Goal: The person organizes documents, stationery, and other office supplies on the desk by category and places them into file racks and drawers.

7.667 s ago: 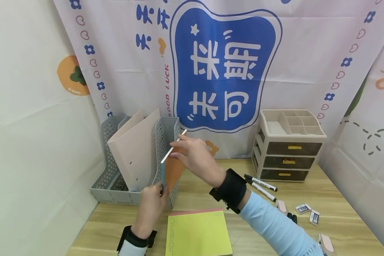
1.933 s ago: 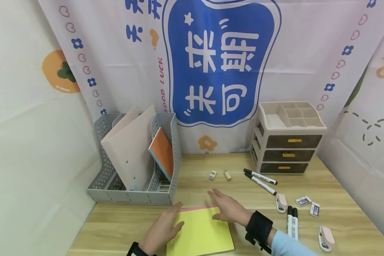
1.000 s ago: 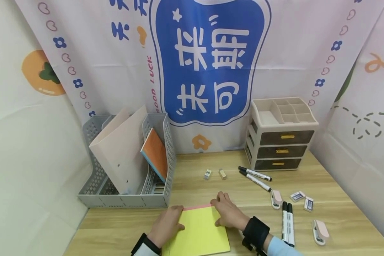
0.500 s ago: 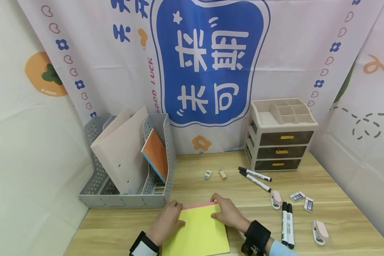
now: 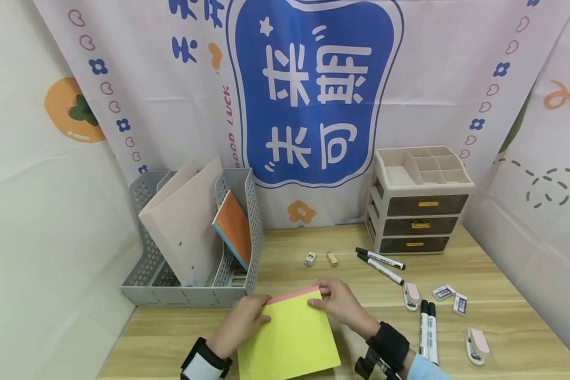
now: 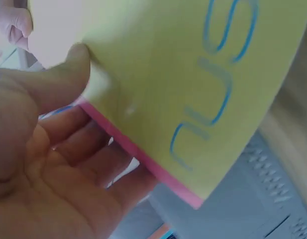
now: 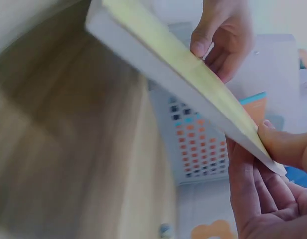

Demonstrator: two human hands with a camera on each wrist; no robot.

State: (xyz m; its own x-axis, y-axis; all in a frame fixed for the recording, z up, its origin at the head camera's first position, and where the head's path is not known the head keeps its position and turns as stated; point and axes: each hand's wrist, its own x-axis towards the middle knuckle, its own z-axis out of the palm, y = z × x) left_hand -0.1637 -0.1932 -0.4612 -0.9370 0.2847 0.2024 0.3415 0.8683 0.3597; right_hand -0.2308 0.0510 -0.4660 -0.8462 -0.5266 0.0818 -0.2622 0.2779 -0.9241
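Note:
A yellow notebook (image 5: 290, 338) with a pink edge strip tilts up from the table, its far edge raised. At its far left corner, my left hand (image 5: 241, 323) pinches it, thumb on the cover and fingers beneath. My right hand (image 5: 344, 307) grips the far right corner the same way. The left wrist view shows blue lettering on the cover (image 6: 218, 99) and the pink strip lying over my fingers. In the right wrist view, the notebook's pale page edges (image 7: 178, 84) show, with the right thumb on top.
A grey file organizer (image 5: 185, 296) at the left holds a pale folder (image 5: 185, 232) and an orange notebook (image 5: 235, 229). Two small erasers (image 5: 331, 258) lie behind. Right: a drawer box (image 5: 420, 211), markers (image 5: 428, 332), pink staplers (image 5: 477, 345) and small white-and-blue packs (image 5: 459, 304).
The orange notebook, earlier held in both hands, now stands in the organizer. Both hands moved to the yellow notebook, took its far corners and lifted its far edge.

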